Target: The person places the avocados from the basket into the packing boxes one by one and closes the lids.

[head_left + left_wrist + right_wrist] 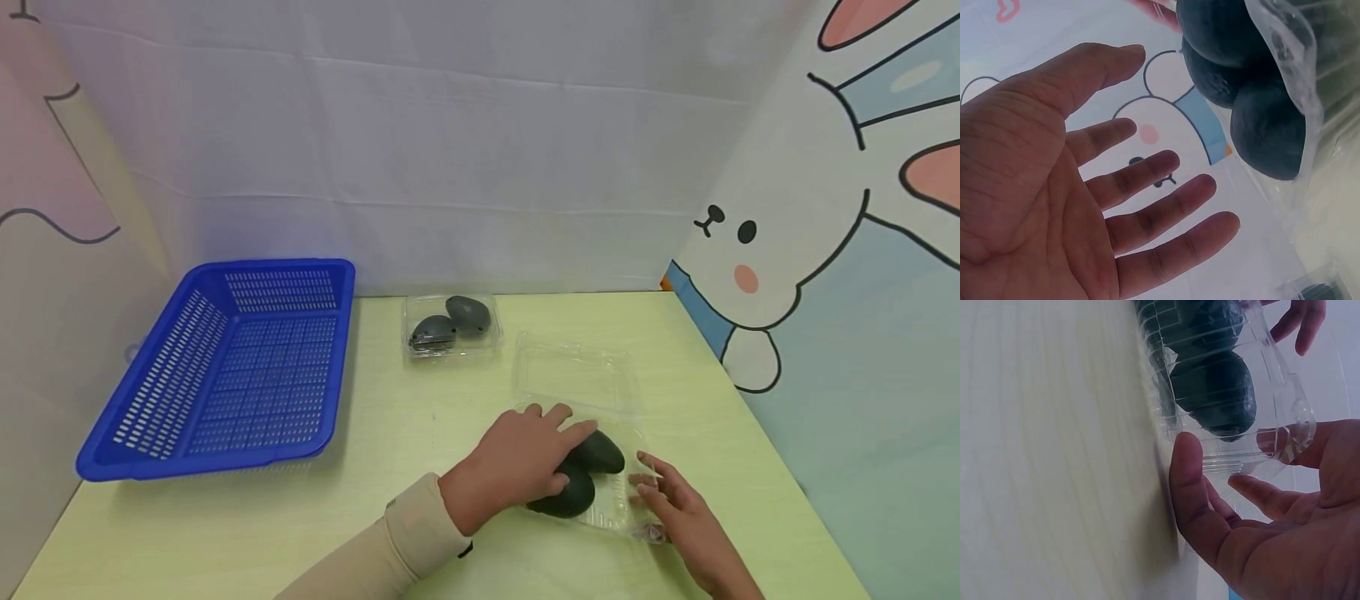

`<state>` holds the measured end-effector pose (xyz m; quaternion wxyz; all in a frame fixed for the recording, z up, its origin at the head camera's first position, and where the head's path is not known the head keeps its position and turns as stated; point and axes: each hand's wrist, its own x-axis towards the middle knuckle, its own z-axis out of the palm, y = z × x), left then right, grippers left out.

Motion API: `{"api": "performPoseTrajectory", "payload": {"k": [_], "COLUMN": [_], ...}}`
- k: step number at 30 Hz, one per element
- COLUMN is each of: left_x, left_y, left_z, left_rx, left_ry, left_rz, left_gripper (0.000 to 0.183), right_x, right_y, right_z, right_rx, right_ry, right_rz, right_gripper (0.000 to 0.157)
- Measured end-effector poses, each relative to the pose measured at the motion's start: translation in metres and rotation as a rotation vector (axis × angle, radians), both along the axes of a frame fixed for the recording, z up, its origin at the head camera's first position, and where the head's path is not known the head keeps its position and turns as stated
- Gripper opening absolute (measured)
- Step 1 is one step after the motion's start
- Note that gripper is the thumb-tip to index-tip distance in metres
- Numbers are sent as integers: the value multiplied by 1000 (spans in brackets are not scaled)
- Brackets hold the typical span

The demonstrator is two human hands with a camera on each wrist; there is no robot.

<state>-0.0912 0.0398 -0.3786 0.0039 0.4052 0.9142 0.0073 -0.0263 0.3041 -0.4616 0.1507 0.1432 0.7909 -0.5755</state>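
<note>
Two dark green, avocado-shaped fruits [597, 452] lie in a clear plastic clamshell box [613, 508] with its lid [573, 371] folded back. My left hand [517, 457] is over the fruits, its fingertips overlapping them in the head view. Seen in the left wrist view, that palm is bare and the fingers [1175, 244] are spread, beside the dark fruits [1269, 128]. At the box's right end, my right hand [686, 517] has its fingers apart around the edge. The right wrist view shows one fingertip [1186, 450] near the tabletop and another behind the clear plastic.
Another clear box [491, 337] holding two dark fruits [468, 315] stands at the back of the pale table [420, 408]. A blue perforated basket [262, 379] sits to the left. White cloth [450, 150] hangs behind the table, and a cartoon-printed sheet [862, 400] on the right.
</note>
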Motion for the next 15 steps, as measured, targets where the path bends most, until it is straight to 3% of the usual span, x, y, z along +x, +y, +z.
{"api": "performPoseTrajectory", "payload": {"k": [15], "left_x": [-20], "left_y": [-23], "left_z": [-2], "left_rx": [35], "left_ry": [23], "left_rz": [100], "left_gripper": [72], "right_x": [-3], "right_y": [0], "right_z": [3], "right_rx": [20], "right_ry": [-10], "right_rz": [2], "right_gripper": [56]}}
